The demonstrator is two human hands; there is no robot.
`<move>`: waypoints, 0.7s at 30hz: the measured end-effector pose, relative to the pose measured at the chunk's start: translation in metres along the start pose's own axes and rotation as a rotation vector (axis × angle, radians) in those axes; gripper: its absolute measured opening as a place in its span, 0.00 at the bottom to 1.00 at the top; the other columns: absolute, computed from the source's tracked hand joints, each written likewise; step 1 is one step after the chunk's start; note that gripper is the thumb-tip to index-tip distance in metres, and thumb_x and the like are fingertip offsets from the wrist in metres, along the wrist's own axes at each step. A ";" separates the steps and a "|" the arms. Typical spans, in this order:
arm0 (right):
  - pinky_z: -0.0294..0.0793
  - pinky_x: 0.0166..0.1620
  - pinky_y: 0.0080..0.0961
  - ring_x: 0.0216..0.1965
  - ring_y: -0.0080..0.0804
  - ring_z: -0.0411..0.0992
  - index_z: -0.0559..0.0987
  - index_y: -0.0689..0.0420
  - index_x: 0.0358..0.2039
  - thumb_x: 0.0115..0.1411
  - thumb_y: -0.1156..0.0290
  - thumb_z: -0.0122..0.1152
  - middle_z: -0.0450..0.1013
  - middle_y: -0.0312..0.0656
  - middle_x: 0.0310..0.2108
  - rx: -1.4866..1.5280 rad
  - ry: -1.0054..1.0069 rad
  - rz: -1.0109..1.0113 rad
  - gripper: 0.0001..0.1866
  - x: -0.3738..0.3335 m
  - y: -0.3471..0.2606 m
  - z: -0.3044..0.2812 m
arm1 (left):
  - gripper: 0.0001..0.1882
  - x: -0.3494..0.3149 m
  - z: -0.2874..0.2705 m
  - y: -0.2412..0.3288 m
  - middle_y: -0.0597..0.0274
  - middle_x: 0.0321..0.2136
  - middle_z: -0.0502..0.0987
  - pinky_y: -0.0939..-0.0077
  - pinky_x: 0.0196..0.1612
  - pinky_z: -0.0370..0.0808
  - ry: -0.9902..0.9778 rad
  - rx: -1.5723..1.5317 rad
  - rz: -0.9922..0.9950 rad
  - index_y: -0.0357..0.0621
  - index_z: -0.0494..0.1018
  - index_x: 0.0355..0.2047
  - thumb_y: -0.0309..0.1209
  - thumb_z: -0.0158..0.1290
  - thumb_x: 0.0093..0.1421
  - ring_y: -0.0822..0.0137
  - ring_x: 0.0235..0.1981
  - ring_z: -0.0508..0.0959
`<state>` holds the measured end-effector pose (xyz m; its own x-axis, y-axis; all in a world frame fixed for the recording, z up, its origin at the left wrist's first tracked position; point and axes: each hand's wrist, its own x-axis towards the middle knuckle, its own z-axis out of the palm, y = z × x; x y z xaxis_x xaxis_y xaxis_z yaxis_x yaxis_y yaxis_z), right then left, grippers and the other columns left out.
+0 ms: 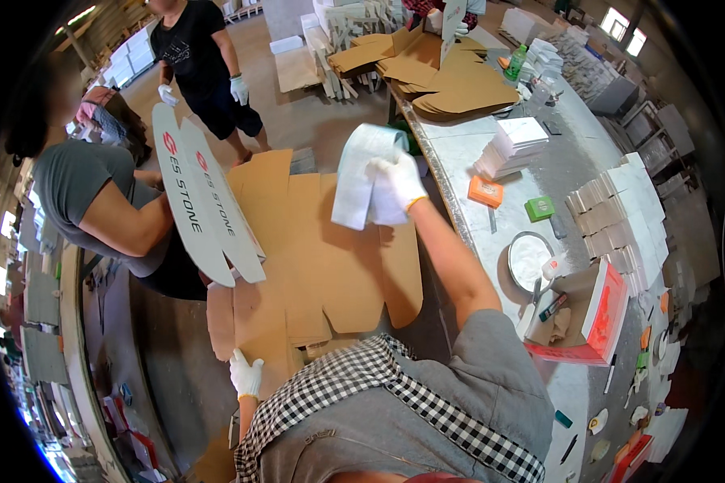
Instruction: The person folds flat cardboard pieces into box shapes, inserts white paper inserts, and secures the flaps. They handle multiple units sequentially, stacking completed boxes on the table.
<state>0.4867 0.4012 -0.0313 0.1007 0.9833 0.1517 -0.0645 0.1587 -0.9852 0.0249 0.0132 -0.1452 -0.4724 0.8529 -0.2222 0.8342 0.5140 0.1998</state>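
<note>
My right hand (400, 179), in a white glove, is closed on a folded pale blue-white cloth (358, 179), which hangs in two flaps above the cardboard. Below it lies a stack of flat brown cardboard box blanks (298, 241) with cut slots and flaps. At the near left corner of the cardboard is my left hand (246, 375), also gloved, with its fingers apart and nothing seen in them. To the left, a person in a grey shirt handles a white printed cardboard piece (187, 197), partly folded, over the stack's left edge.
On my right runs a long worktable (467, 233) with white boxes (511, 149), an orange box (486, 191), a green box (540, 209), a bowl of white paste (530, 259) and a red-white carton (580, 322). More brown cardboard (459, 80) lies at its far end. Another person (201, 64) stands beyond.
</note>
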 end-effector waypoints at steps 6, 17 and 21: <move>0.69 0.56 0.26 0.51 0.30 0.74 0.74 0.63 0.54 0.56 0.71 0.62 0.77 0.43 0.49 -0.370 -0.063 -0.171 0.25 0.028 -0.150 -0.101 | 0.45 -0.003 -0.007 0.003 0.34 0.53 0.69 0.54 0.54 0.73 -0.036 -0.022 -0.016 0.31 0.58 0.63 0.40 0.65 0.50 0.39 0.53 0.72; 0.65 0.60 0.26 0.56 0.32 0.70 0.68 0.60 0.63 0.56 0.72 0.59 0.73 0.44 0.55 -0.817 -0.072 -0.076 0.32 0.092 -0.206 -0.320 | 0.46 0.007 -0.001 0.002 0.33 0.52 0.70 0.54 0.52 0.74 -0.034 -0.002 -0.005 0.31 0.57 0.62 0.40 0.67 0.49 0.39 0.52 0.73; 0.66 0.60 0.29 0.56 0.37 0.71 0.68 0.59 0.63 0.56 0.73 0.59 0.74 0.46 0.55 -0.855 -0.086 0.079 0.32 0.099 -0.185 -0.342 | 0.47 0.005 0.005 -0.007 0.34 0.53 0.70 0.54 0.52 0.74 -0.031 0.016 -0.025 0.30 0.57 0.63 0.40 0.67 0.48 0.39 0.52 0.73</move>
<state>0.8482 0.4386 0.1391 0.0497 0.9974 0.0522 0.7047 0.0021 -0.7095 0.0183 0.0135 -0.1525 -0.4841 0.8365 -0.2568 0.8267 0.5334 0.1791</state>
